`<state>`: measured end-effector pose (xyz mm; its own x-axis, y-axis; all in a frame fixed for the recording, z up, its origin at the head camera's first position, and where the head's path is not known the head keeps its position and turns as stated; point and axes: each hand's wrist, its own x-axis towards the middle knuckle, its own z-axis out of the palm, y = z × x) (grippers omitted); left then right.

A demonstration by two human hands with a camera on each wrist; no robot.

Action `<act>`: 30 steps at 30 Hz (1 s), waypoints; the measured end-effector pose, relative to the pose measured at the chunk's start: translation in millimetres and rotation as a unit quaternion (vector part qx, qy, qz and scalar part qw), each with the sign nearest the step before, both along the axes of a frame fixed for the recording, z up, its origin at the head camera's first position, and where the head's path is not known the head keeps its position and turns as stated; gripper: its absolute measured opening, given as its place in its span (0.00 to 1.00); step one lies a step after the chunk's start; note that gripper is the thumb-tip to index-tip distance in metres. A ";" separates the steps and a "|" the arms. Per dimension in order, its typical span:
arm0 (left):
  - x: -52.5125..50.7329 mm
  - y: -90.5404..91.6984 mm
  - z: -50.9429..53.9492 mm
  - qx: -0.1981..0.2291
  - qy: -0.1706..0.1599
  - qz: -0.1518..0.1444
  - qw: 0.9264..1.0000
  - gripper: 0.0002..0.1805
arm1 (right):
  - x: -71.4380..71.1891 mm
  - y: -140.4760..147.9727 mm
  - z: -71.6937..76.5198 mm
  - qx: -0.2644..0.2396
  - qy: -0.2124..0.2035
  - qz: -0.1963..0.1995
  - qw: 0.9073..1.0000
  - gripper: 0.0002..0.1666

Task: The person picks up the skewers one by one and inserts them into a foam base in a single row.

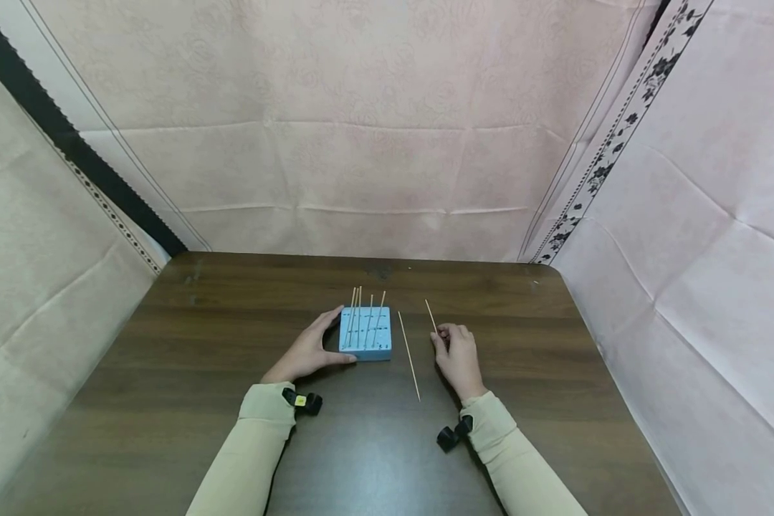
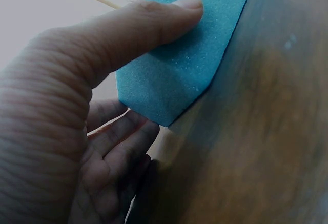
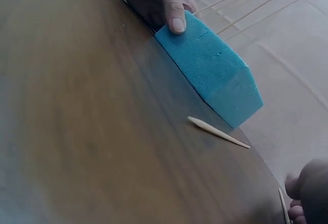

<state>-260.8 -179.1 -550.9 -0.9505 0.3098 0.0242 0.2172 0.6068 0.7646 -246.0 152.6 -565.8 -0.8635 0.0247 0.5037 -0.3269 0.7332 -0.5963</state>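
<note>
A light blue foam block [image 1: 379,355] sits on the table with several thin wooden skewers [image 1: 383,299] standing in its top, some of them leaning. My left hand [image 1: 306,352] grips the block from its left side. In the left wrist view the thumb presses the near face of the foam block [image 2: 200,49], while the other fingers reach round behind. To the right, my right hand [image 1: 459,358] pinches a wooden skewer [image 1: 430,314] between thumb and fingers, its far end pointing away. Between block and right hand, a loose skewer [image 1: 409,358] lies on the table.
The brown wooden table [image 1: 264,287] has rounded far corners. Pale cloth [image 1: 361,172] hangs behind it and on both sides. A black wrist camera [image 1: 309,403] is strapped to the left wrist, another camera [image 1: 448,438] to the right.
</note>
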 end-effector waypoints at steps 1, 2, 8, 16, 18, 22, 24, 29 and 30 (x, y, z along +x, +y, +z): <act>0.0 0.1 0.0 0.000 0.000 0.000 1.000 0.66 | -0.4 0.1 -0.1 0.001 0.000 -0.002 1.000 0.12; 0.0 0.1 -0.1 0.001 0.000 0.000 1.000 0.66 | -0.8 0.1 -0.2 0.003 -0.001 -0.004 1.000 0.14; -0.2 0.2 -0.3 0.000 0.000 0.000 1.000 0.67 | -3.0 0.2 -0.2 0.019 -0.006 -0.016 1.000 0.13; -1.5 0.1 -1.4 0.000 -0.001 0.002 1.000 0.67 | -8.9 1.5 0.9 0.040 0.008 -0.039 0.998 0.09; -1.6 -0.1 -2.0 -0.001 0.000 0.003 1.000 0.67 | -10.5 1.7 1.1 0.044 0.013 -0.041 0.998 0.09; -2.0 -0.4 -3.2 -0.003 -0.001 0.004 1.000 0.67 | -12.5 2.3 0.6 0.058 0.010 -0.047 0.997 0.09; -2.1 -0.5 -3.4 -0.003 -0.002 0.004 1.000 0.67 | -13.4 2.8 -0.3 0.067 0.006 -0.050 0.996 0.09; -2.0 -0.3 -3.4 -0.001 -0.003 0.004 1.000 0.67 | -15.1 3.3 -0.7 0.094 0.005 -0.054 0.994 0.09; -1.9 -0.3 -3.3 -0.001 -0.003 0.004 1.000 0.67 | -15.4 3.4 -0.8 0.099 0.006 -0.055 0.993 0.09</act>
